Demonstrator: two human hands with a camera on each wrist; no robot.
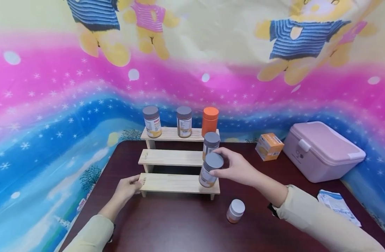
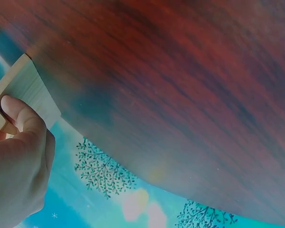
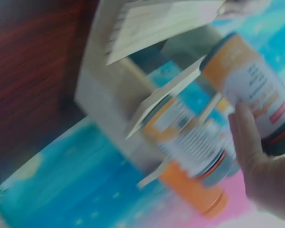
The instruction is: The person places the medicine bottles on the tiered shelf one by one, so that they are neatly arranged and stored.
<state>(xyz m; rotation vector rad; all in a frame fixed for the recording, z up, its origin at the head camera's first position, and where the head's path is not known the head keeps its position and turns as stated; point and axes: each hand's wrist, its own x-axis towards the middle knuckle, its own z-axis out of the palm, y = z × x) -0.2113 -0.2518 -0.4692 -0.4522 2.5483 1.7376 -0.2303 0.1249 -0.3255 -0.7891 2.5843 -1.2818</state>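
Note:
My right hand (image 1: 238, 166) grips a grey-lidded supplement bottle (image 1: 208, 176) at the right end of the lowest step of a three-tier wooden rack (image 1: 173, 182). In the right wrist view the bottle (image 3: 251, 78) shows its white and orange label and appears apart from the rack. My left hand (image 1: 125, 191) pinches the left end of that lowest step, with the thumb (image 2: 16, 108) over the board's edge in the left wrist view. Another grey-lidded bottle (image 1: 211, 140) stands on the middle step's right end, partly hidden. Two more grey-lidded bottles (image 1: 152, 122) and an orange bottle (image 1: 210, 122) stand on top.
A small white-lidded bottle (image 1: 235, 211) stands on the dark table (image 1: 167, 224), right of the rack's front. Farther right are an orange and white box (image 1: 269, 147), a pink lidded case (image 1: 324, 150) and a flat packet (image 1: 338, 207). A printed cloth (image 1: 230, 91) hangs behind.

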